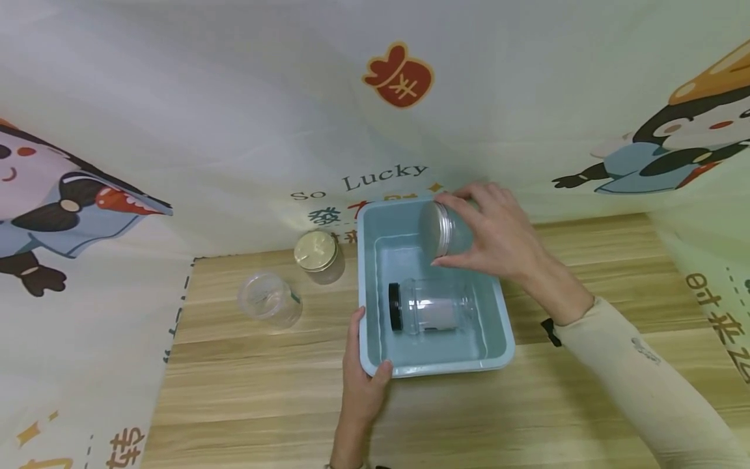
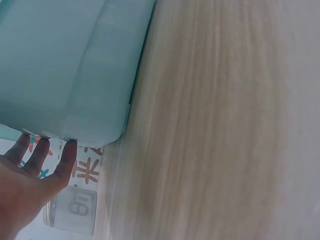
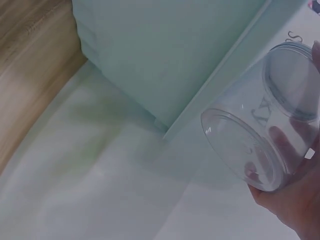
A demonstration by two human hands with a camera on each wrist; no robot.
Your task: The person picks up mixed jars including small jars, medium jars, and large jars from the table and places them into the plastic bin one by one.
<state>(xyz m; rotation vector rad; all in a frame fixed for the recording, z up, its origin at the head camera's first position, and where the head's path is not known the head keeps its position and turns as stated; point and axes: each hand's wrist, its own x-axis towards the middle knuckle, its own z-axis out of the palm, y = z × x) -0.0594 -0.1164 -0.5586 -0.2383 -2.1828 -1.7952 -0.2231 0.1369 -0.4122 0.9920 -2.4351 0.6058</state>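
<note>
Currently I hold the silver-lidded clear plastic jar (image 1: 446,229) sideways in curled right hand (image 1: 498,241) fingers above the pale blue plastic tub (image 1: 498,306); left hand (image 1: 360,381) grips its rim. Slippage risks striking the black-lidded clear jar (image 1: 430,306) lying below.

This looks like a staged recording corner rather than a lived-in room. A wood-grain table (image 1: 445,417) stands boxed in by a pale printed cloth (image 1: 234,98) that hangs as a backdrop on three sides, with cartoon penguins, a red charm and the words "So Lucky" on it. The only things on the table are a light blue plastic tub (image 1: 498,312) and a few clear plastic jars (image 1: 268,298), laid out like props. No furniture, appliances or walls show beyond the cloth.
</note>
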